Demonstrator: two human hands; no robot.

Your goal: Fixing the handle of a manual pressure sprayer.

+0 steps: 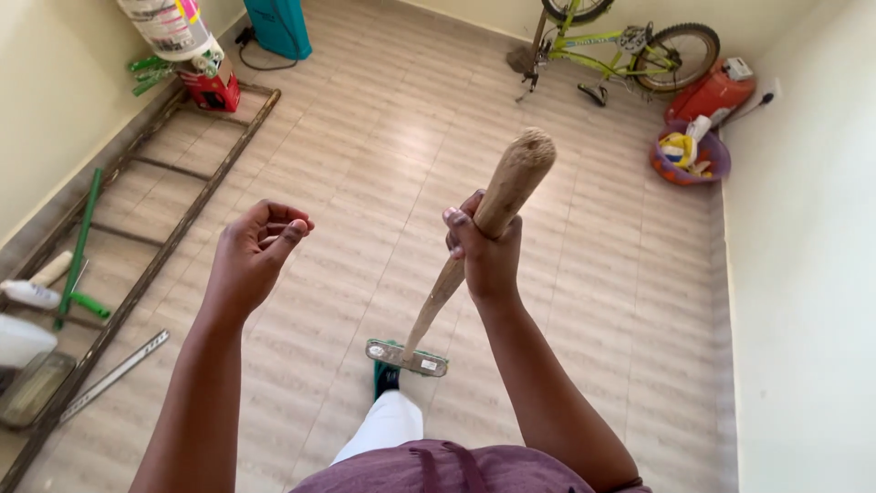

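Right hand [485, 256] is wrapped tight around a wooden stick [493, 215], gripping it near the top. The stick slants down to a flat mop head [407, 358] on the tiled floor [593, 301], around 6 o'clock from the hand. Left hand [251, 251] is at 9 o'clock from the right, fingers loosely curled, holding nothing. Ladder [146, 237] lies further left, bike [620, 46] up at 1 o'clock.

single head cam, looks steeply down and forward over tiled floor [383, 164], hands close in frame, far wall at top edge
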